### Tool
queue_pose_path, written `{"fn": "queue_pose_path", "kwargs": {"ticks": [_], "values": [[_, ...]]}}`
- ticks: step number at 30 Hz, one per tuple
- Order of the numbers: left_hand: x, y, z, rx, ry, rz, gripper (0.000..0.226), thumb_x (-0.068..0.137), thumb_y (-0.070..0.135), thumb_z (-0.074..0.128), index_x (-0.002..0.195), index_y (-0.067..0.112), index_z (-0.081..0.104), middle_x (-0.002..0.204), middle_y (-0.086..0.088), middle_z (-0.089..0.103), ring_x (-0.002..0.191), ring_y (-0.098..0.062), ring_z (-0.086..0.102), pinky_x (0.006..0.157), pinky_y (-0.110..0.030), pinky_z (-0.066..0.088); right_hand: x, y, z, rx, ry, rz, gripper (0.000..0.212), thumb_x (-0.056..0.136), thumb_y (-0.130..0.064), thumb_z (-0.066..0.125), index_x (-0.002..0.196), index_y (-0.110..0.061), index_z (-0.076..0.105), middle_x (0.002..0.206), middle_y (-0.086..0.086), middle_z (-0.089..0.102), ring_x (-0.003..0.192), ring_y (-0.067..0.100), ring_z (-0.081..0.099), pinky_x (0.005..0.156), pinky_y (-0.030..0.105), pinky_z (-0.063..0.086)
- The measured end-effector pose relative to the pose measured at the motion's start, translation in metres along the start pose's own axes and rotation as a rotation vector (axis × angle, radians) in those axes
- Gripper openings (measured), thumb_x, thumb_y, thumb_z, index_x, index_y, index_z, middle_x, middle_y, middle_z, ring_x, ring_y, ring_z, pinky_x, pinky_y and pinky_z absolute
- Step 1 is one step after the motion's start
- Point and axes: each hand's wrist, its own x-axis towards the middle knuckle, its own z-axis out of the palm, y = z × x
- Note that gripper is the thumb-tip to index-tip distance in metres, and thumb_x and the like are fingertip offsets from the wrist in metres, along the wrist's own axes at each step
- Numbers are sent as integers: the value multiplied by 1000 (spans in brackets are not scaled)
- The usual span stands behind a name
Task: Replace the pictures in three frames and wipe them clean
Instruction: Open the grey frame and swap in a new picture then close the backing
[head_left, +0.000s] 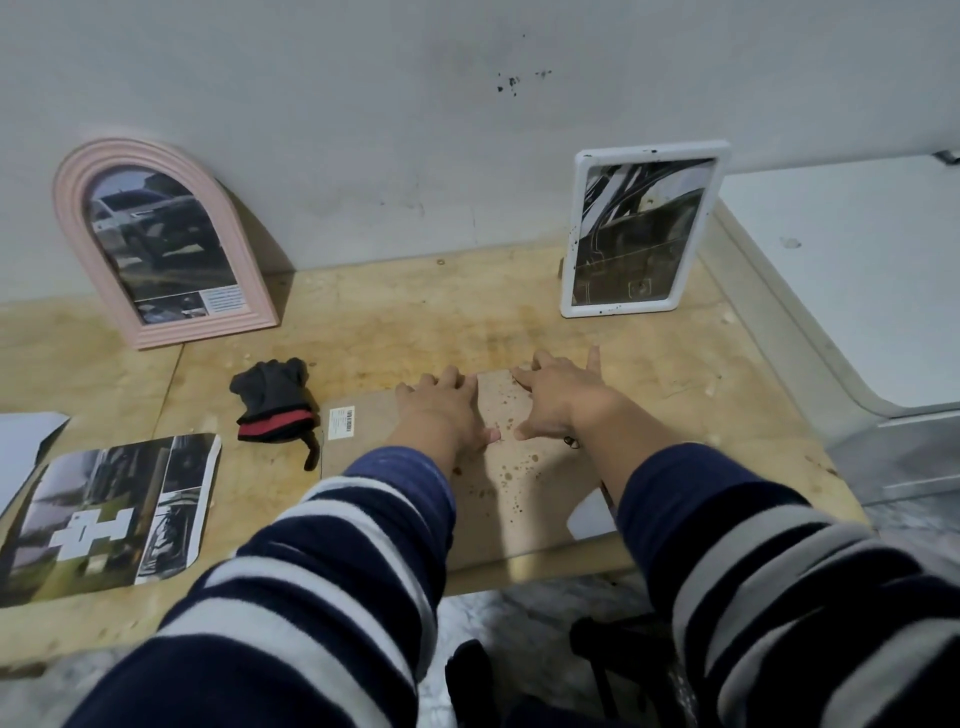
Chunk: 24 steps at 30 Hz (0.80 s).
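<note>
Upper left, a pink arched frame (156, 244) leans on the wall; lower left lies a loose picture (111, 512). At centre, the left hand (447, 410) and right hand (558, 397) press flat, fingers spread, on a brown frame back (511, 488). Upper right stands a white frame (641, 228).

A dark glove (275, 400) with a red cuff lies crumpled on the stained plywood surface (405, 322), near its middle. The grey wall (415, 130) behind, at twelve o'clock, carries dark specks. At three o'clock a white appliance (852, 291) stands just beside the surface. At six o'clock, dull mottled floor (519, 623) shows.
</note>
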Motion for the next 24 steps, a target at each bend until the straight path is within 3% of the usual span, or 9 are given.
{"fn": "queue_pose_path", "kwargs": {"ticks": [6, 14, 18, 21, 24], "values": [[-1, 3, 5, -3, 7, 2, 90, 87, 69, 44, 154, 23, 7, 156, -1, 15, 142, -30, 21, 112, -50, 25, -2, -4, 3, 7, -33, 11, 87, 83, -59, 59, 153, -34, 15, 152, 0, 22, 143, 23, 25, 108, 67, -13], [-7, -12, 18, -130, 81, 40, 83, 92, 60, 42, 155, 20, 7, 162, 2, 6, 147, -24, 12, 119, -47, 11, -4, -14, -4, 29, -45, 44, 85, 84, -47, 65, 153, -29, 19, 152, 3, 24, 143, 28, 23, 111, 65, -6], [-21, -46, 28, -208, 154, -108, 70, 99, 48, 37, 155, 18, 7, 161, 2, 8, 147, -23, 10, 118, -48, 9, -1, -27, -6, 64, -10, 80, 76, 76, -19, 54, 148, -21, 30, 150, 9, 23, 141, 33, 20, 114, 64, -1], [-27, -73, 35, -222, 138, -204, 67, 100, 48, 35, 155, 19, 9, 161, 2, 10, 147, -23, 12, 118, -49, 13, 1, -49, -6, 149, 111, -24, 74, 78, -11, 50, 148, -24, 29, 154, 8, 18, 143, 30, 14, 116, 57, 4], [-28, -83, 39, -227, 76, -212, 70, 98, 51, 38, 154, 20, 10, 161, 4, 10, 146, -24, 14, 116, -51, 17, 3, -74, -2, 196, 89, -159, 67, 87, -15, 48, 150, -26, 28, 150, 5, 25, 139, 28, 22, 115, 52, 14]]}}
